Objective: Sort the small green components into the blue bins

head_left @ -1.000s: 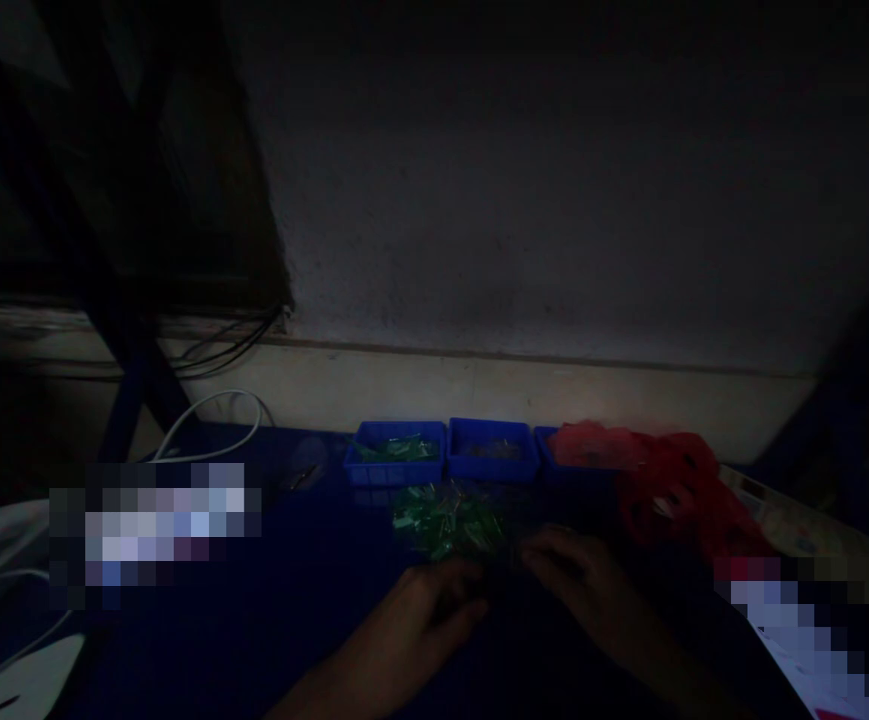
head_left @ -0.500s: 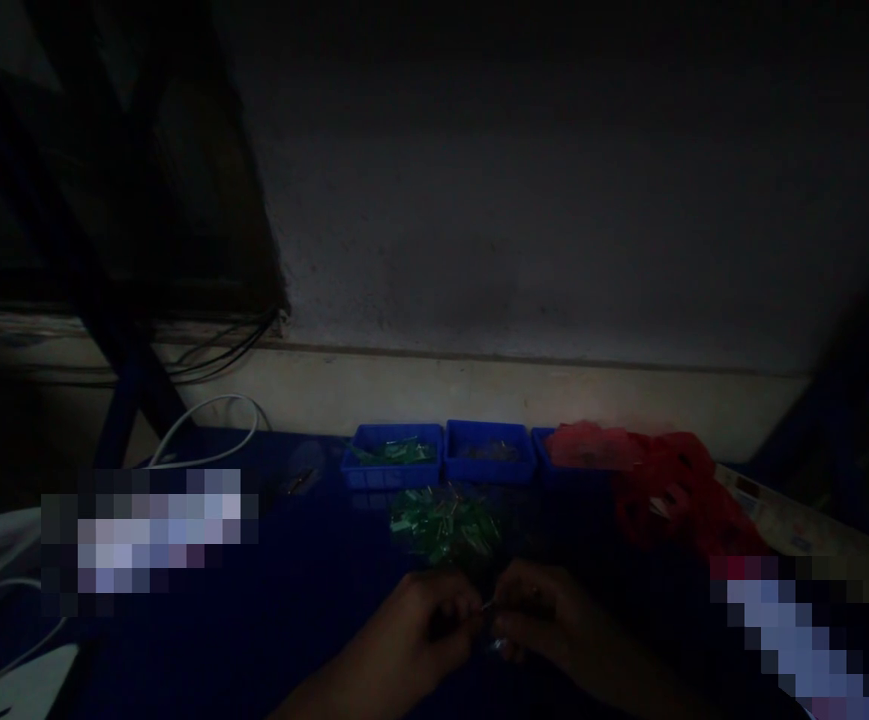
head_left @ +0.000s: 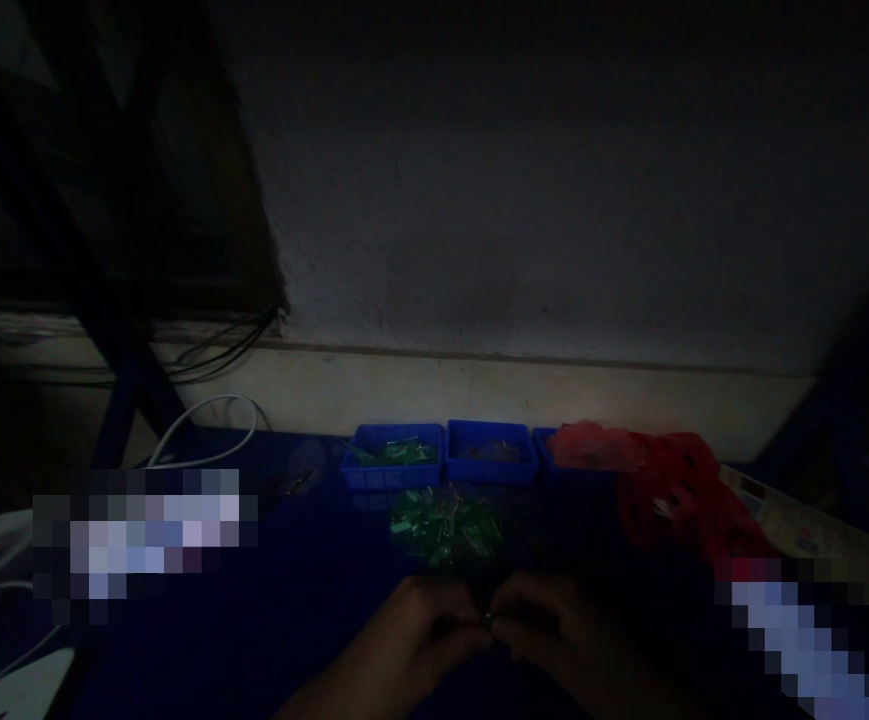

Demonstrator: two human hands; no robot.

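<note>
My left hand (head_left: 430, 630) and my right hand (head_left: 546, 625) meet near the bottom centre, thumbs and fingertips pinched close together. Between the fingertips is a tiny, partly hidden item with a faint greenish glint; it is too small and dark to name. Just beyond my hands lies a pile of green, shiny small packets (head_left: 445, 525) on the dark blue table (head_left: 254, 610). Behind the pile stand a blue bin with green pieces (head_left: 393, 475) and a second blue bin (head_left: 490, 468) with small dim contents.
A third blue bin (head_left: 550, 470) is partly covered by pinkish-red material (head_left: 595, 446). Beside it lies a red bag (head_left: 678, 490). A white cable (head_left: 254, 425) loops at the left, near a blue frame post (head_left: 130, 375). The wall (head_left: 524, 250) rises behind. Two blurred pale patches flank the table.
My fingertips have drawn closer together. The thin pale piece and the shiny bit seen below my fingers earlier no longer show; only a small glint remains.
</note>
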